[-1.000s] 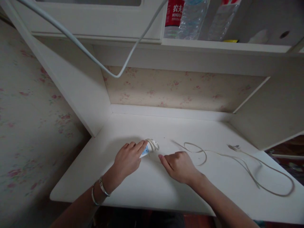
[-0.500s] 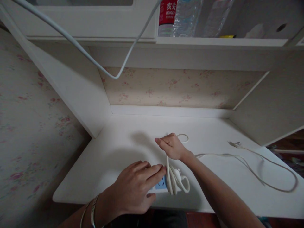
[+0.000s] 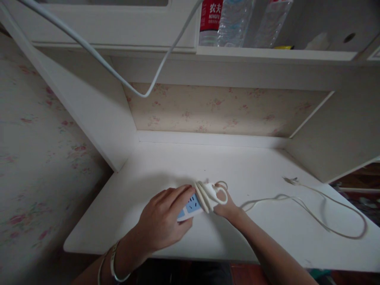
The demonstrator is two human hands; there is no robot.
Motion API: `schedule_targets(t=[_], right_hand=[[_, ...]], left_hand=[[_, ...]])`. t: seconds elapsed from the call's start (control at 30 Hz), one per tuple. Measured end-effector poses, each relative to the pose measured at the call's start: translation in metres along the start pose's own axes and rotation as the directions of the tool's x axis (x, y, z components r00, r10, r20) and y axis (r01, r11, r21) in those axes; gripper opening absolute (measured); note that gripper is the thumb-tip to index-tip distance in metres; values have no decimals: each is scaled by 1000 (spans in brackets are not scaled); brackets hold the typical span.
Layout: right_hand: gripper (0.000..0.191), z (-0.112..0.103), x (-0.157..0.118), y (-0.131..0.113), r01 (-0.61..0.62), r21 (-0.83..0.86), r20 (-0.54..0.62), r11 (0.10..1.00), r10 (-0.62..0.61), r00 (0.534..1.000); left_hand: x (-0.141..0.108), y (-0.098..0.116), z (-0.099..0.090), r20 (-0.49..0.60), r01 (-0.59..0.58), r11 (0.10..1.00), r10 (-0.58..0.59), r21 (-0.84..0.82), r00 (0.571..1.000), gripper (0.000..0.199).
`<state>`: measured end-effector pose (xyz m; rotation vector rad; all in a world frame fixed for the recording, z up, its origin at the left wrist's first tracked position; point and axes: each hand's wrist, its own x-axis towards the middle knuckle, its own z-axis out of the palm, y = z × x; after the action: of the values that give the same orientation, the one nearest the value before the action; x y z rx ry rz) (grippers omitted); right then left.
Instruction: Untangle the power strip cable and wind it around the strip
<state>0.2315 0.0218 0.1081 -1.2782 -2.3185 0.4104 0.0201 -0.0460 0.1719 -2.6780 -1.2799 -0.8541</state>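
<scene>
A white power strip (image 3: 193, 204) with blue socket faces is tilted above the white desk. My left hand (image 3: 166, 215) wraps around its left part, thumb below and fingers over the top. Several turns of cream cord (image 3: 202, 196) circle the strip's right part. A white plug (image 3: 211, 194) and a small cord loop (image 3: 222, 196) stick out beside these turns. My right hand (image 3: 227, 206) is closed behind the strip's right end on the cord, its fingers mostly hidden. From there, more cord (image 3: 274, 199) trails to the right over the desk.
The cord's free end (image 3: 293, 181) lies at the desk's right. A white cable (image 3: 145, 95) hangs in front of the cabinet. Overhead, a shelf (image 3: 276, 54) holds plastic bottles (image 3: 236, 23). Side panels (image 3: 86, 103) bound the white desk (image 3: 166, 158).
My right hand has gone from above the strip down behind its right end, carrying the cord around. The strip has risen and tilted in my left hand.
</scene>
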Motion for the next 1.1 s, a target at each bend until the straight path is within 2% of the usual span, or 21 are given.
schedule_targets(t=[0.13,0.27,0.4,0.47,0.53,0.6,0.7,0.77,0.83,0.93,1.03,1.1], right_hand=[[47,0,-22,-15,37,-267,56,963,-22,998],[43,-17,-28,-32,209,-384,21,900,-217,976],[41,-40,-17,-38,349,-451,-89,822,-431,898],[42,-51,-7,-38,392,-446,-114,805,-486,867],[45,-60,5,-36,412,-417,-108,810,-494,863],[49,-64,17,-33,405,-361,-100,840,-466,879],[53,-61,30,-27,368,-207,-102,907,-394,914],[55,-53,35,-23,310,-38,-101,950,-313,944],[57,-43,38,-19,201,177,-76,963,-190,979],[60,-28,39,-12,-4,424,-23,906,16,1000],[60,-15,34,-7,-140,506,19,851,151,988],[59,-6,26,-4,-211,531,88,821,194,977]], left_hand=[[3,-15,13,-21,162,981,-160,111,987,56],[6,-20,31,21,216,960,-223,179,975,56],[4,-14,44,128,175,968,-199,179,972,58],[2,-8,44,228,121,982,-153,147,962,57],[1,-1,41,324,64,994,-90,90,942,57],[-1,5,35,381,5,1000,-10,15,924,58],[-3,14,22,380,-59,996,83,-74,921,59],[-5,19,13,350,-91,991,121,-102,929,58],[-6,23,3,313,-131,983,166,-130,935,57],[-8,27,-8,243,-138,974,180,-180,953,57],[-7,27,-12,161,-85,979,116,-185,980,56],[-6,25,-11,121,-59,984,81,-170,989,56]])
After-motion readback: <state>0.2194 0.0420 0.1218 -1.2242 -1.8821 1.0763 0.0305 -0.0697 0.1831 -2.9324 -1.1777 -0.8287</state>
